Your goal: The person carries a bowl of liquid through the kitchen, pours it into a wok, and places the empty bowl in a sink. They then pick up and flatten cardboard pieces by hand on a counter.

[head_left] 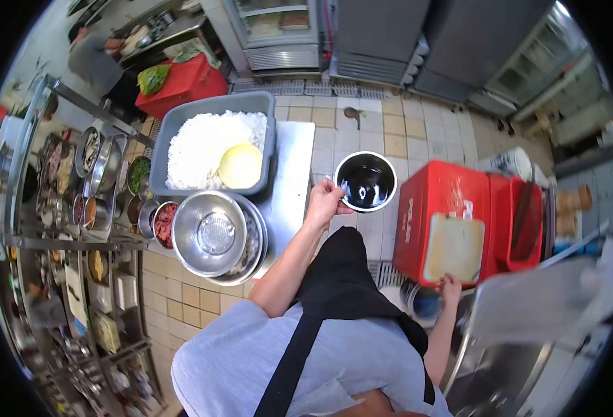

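My left hand (pixel 327 202) grips the rim of a round, white-rimmed pot (pixel 365 154) filled with glossy dark liquid, held up above the tiled floor. My right hand (pixel 449 288) is low on the right, its fingers curled at the lower edge of a worn, pale cutting board (pixel 453 248). What those fingers hold, if anything, is too small to make out. The board lies on a red cooler box (pixel 415 208). Just left of my right hand is a container (pixel 428 303) with a bluish inside, partly hidden by my body.
On the steel table (pixel 294 163) to the left stand a grey tub (pixel 269 135) of white rice with a yellow bowl (pixel 240 167), and stacked steel bowls (pixel 209 240). Ingredient shelves (pixel 77 243) line the far left. Another person (pixel 94 59) works at the back left.
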